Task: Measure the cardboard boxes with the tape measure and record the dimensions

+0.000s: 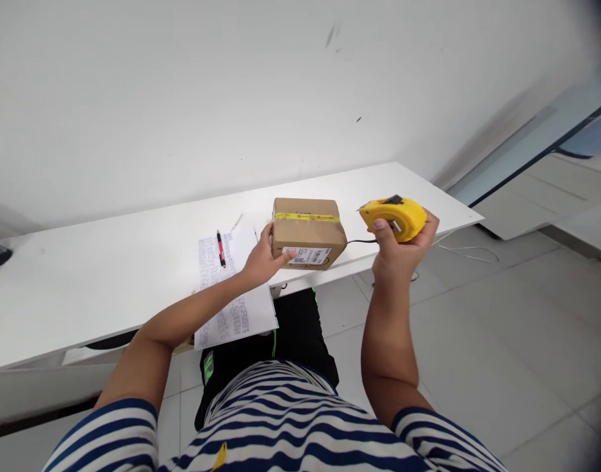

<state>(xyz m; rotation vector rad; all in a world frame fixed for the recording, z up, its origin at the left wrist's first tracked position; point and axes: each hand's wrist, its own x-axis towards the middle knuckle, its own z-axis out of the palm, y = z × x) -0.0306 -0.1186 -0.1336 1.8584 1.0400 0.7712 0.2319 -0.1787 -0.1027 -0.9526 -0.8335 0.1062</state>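
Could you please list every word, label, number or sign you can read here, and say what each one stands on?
No text here can be read.
Cardboard box, white label on its near side: print and barcode too small.
Yellow tape across the box top: dark print blurred.
Printed sheets on the white table: dense lines, illegible.
Yellow tape measure in the right hand: no readable marking.

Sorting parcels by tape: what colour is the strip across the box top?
Yellow tape across the brown cardboard box, clearest in the head view.
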